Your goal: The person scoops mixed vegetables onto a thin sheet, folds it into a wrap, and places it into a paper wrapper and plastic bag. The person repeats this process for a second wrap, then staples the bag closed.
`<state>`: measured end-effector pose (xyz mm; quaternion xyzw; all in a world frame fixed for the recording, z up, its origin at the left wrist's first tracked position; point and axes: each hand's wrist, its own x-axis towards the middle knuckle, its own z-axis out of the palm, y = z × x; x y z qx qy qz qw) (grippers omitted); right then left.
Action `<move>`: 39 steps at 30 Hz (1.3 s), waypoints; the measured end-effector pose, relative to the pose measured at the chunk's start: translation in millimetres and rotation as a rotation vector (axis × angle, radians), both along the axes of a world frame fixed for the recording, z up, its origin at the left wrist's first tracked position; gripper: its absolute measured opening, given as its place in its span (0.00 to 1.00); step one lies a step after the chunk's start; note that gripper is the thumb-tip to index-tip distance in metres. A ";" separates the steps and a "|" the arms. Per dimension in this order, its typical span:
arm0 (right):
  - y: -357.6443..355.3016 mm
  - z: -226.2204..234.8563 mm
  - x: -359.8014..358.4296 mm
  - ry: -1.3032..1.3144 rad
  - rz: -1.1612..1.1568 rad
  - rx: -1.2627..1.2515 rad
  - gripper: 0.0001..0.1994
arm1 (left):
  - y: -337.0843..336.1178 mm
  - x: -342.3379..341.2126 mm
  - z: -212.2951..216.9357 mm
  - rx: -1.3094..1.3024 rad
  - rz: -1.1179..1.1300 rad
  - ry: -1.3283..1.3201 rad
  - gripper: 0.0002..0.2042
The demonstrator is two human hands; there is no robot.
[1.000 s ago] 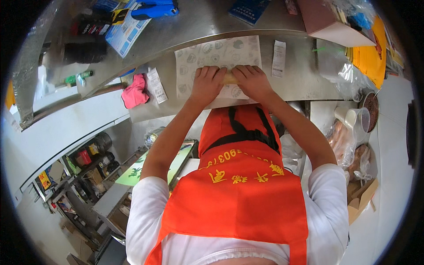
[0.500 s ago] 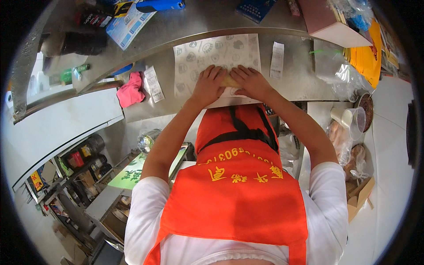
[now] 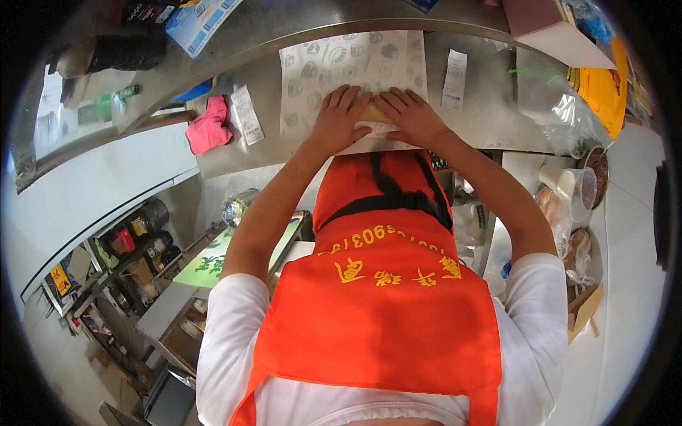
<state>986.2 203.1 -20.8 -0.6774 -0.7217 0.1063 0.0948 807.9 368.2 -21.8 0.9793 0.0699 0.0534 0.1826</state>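
A sheet of white wrapping paper with grey printed figures lies on the metal counter, its near end by the counter's front edge. On its near part sits a tan, roll-shaped food, mostly hidden under my hands. My left hand curves over its left end, thumb on the near side. From the right, my right hand covers the other end in the same way, fingers bent over the top. The fingertips of both hands almost meet at the middle.
Left of the paper are a pink cloth and a paper slip; another slip lies right. A raised metal shelf runs behind. Clear plastic bags lie right, above plastic cups.
The whole view has shifted, so the counter and its things appear higher. Both hands stay around the food roll, with the thumbs drawn slightly nearer to it.
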 end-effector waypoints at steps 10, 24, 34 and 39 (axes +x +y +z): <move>5.1 0.2 17.0 0.061 0.056 0.022 0.34 | -0.4 -3.6 23.5 -0.077 -0.018 -0.068 0.31; 43.9 29.2 -4.5 0.173 -0.319 -0.116 0.15 | 20.4 26.4 31.1 0.022 0.184 0.057 0.09; 88.0 27.0 3.6 -0.119 -0.251 -0.085 0.20 | -0.7 38.0 -13.1 0.331 0.155 -0.071 0.22; 75.8 16.0 -20.7 -0.008 -0.329 -0.157 0.32 | 23.5 39.4 -17.8 0.216 0.276 -0.079 0.16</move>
